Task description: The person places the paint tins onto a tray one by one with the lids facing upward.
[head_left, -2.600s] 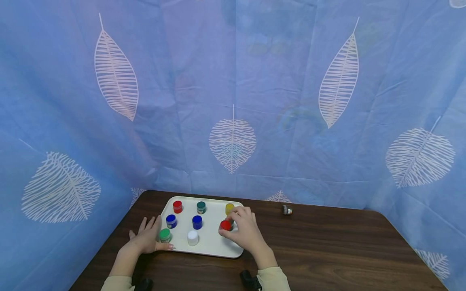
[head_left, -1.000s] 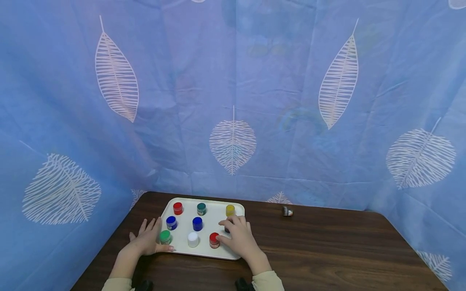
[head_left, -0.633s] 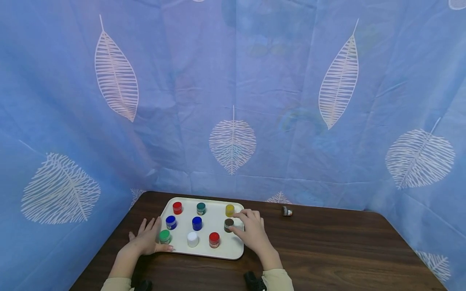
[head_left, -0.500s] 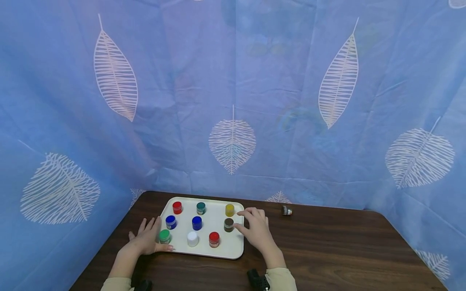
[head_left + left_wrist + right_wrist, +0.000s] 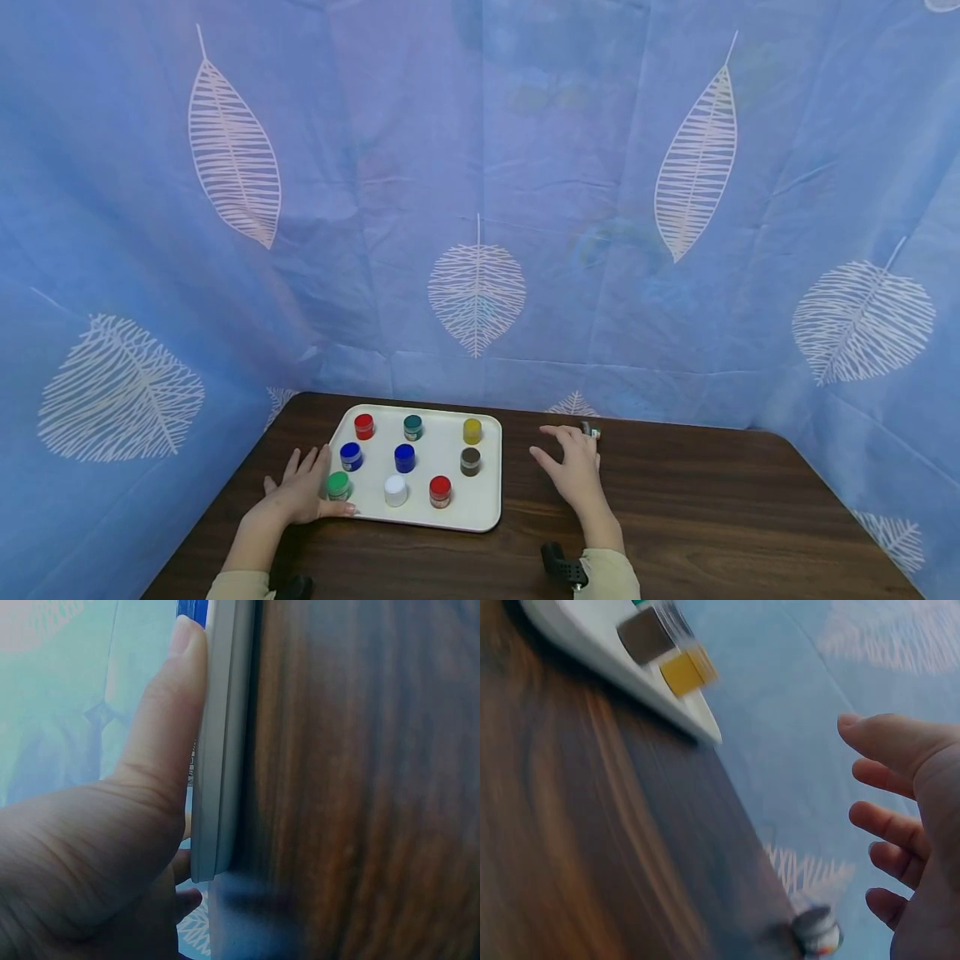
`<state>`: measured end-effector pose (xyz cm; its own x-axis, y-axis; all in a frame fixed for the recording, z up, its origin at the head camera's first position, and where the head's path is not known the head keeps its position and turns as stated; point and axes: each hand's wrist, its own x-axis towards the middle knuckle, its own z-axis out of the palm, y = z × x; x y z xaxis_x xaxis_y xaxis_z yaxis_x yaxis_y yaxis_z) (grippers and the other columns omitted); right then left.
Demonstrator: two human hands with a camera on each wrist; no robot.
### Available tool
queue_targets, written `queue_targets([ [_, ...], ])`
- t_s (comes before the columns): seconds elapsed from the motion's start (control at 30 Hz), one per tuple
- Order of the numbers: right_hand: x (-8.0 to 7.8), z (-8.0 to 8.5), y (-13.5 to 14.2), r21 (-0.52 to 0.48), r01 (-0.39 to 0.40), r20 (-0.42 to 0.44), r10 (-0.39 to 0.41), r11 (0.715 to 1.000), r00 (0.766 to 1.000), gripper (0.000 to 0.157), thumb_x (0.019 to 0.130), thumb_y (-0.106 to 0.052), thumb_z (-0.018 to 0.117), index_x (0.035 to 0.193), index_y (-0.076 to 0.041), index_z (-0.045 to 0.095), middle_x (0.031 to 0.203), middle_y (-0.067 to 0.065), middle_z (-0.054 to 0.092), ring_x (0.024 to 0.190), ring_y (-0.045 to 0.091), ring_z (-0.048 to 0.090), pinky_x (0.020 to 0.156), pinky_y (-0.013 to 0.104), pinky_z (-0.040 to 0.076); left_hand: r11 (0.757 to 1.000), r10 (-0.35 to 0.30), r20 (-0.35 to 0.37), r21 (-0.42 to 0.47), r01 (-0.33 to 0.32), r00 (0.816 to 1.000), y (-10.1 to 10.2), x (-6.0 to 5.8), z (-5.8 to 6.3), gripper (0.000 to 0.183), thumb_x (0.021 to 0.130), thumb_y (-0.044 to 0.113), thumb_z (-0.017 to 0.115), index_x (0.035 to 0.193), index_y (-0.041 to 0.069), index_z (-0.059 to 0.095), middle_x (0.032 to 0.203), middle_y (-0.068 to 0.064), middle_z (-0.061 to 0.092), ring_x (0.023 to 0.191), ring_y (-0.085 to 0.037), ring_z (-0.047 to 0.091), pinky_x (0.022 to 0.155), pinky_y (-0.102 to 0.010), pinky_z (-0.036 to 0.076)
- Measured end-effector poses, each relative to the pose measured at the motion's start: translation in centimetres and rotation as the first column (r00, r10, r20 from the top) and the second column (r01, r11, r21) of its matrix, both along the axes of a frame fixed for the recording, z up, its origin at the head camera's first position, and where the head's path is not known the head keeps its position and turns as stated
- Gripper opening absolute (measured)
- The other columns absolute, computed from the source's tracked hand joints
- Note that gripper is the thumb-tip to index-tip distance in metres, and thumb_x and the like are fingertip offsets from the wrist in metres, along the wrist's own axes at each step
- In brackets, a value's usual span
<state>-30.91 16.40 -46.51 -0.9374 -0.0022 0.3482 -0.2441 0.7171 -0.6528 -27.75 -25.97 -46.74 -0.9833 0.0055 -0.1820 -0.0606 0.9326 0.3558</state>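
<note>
A white tray (image 5: pixel 468 521) holds several small paint jars standing upright. At its near left corner my left hand (image 5: pixel 294 496) rests with straight fingers along the side and the thumb (image 5: pixel 161 712) over the front rim, beside a green-lidded jar (image 5: pixel 338 485). My right hand (image 5: pixel 573 471) is to the right of the tray, holding nothing, thumb and fingers spread apart. Just beyond it a small jar with a dark lid (image 5: pixel 817 930) lies on its side near the table's far edge, partly hidden by the fingers in the head view.
On the tray's right side are a yellow jar (image 5: pixel 472 430), a brown jar (image 5: pixel 470 461) and a red jar (image 5: pixel 440 491). A white jar (image 5: pixel 395 490) stands near the front. Behind the dark wooden table (image 5: pixel 712 508) hangs a blue leaf-print cloth (image 5: pixel 480 167).
My right hand set the red jar at the tray's front, released it, then passed the brown jar and moved right off the tray toward the lying jar. My left hand stayed put.
</note>
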Motion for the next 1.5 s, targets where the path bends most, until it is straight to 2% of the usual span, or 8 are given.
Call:
queue_targets([
  [0.27,-0.1,-1.2,3.5,-0.101,0.101,0.079,-0.093,0.990,0.993,0.050,0.093,-0.030,0.067,0.136,-0.009,0.055,0.143,0.022,0.044,0.131,0.045,0.027,0.104,0.068,0.021,1.000,0.001,0.012,0.008,-0.002,1.000,-0.2,0.0,0.2,0.135,0.061,0.076,0.073,0.152,-0.005,0.017,0.155,-0.037,0.016,0.142,-0.059,0.002,0.098,-0.086,0.002],
  [0.47,-0.1,-1.8,5.5,-0.155,0.145,0.133,-0.125,0.977,0.983,0.057,0.093,-0.033,0.065,0.141,-0.007,0.048,0.148,0.026,0.033,0.133,0.049,0.021,0.105,0.071,0.017,1.000,0.008,0.017,0.008,-0.008,1.000,-0.4,-0.1,-0.1,0.135,0.060,0.077,0.072,0.153,-0.005,0.017,0.155,-0.037,0.015,0.142,-0.060,0.001,0.097,-0.086,0.002],
  [0.67,-0.8,-2.8,6.9,-0.183,0.189,0.130,-0.167,0.965,0.977,0.056,0.093,-0.028,0.067,0.142,-0.008,0.046,0.150,0.027,0.027,0.131,0.048,0.019,0.103,0.070,0.017,1.000,0.005,0.019,0.013,-0.005,1.000,-0.4,-0.2,-0.5,0.136,0.060,0.077,0.072,0.153,-0.004,0.016,0.155,-0.037,0.015,0.142,-0.059,0.001,0.098,-0.086,0.002],
  [0.87,-2.1,-3.2,7.1,-0.187,0.167,0.096,-0.151,0.968,0.984,0.057,0.093,-0.024,0.067,0.143,-0.009,0.045,0.150,0.027,0.026,0.131,0.048,0.019,0.104,0.070,0.016,1.000,0.005,0.012,0.011,-0.005,1.000,-0.4,-0.3,-0.5,0.135,0.061,0.078,0.071,0.153,-0.004,0.016,0.155,-0.037,0.015,0.142,-0.060,0.002,0.098,-0.086,0.002],
  [1.13,-3.5,-3.8,7.9,-0.150,0.135,0.097,-0.121,0.979,0.988,0.055,0.094,-0.020,0.065,0.144,-0.011,0.044,0.149,0.026,0.024,0.134,0.051,0.011,0.104,0.072,0.011,1.000,-0.012,0.011,0.021,0.012,1.000,0.1,-0.2,-0.3,0.132,0.063,0.075,0.073,0.154,-0.003,0.015,0.156,-0.035,0.016,0.143,-0.058,0.002,0.098,-0.086,0.002],
  [1.5,-5.7,-3.6,8.4,-0.059,0.066,0.227,-0.051,0.996,0.973,0.057,0.094,-0.009,0.055,0.148,-0.013,0.037,0.155,0.029,0.010,0.136,0.055,0.001,0.100,0.072,0.010,1.000,0.013,0.021,0.011,-0.014,1.000,0.0,-0.1,-0.1,0.133,0.062,0.075,0.072,0.154,-0.003,0.015,0.156,-0.035,0.017,0.143,-0.058,0.003,0.099,-0.086,0.004],
])
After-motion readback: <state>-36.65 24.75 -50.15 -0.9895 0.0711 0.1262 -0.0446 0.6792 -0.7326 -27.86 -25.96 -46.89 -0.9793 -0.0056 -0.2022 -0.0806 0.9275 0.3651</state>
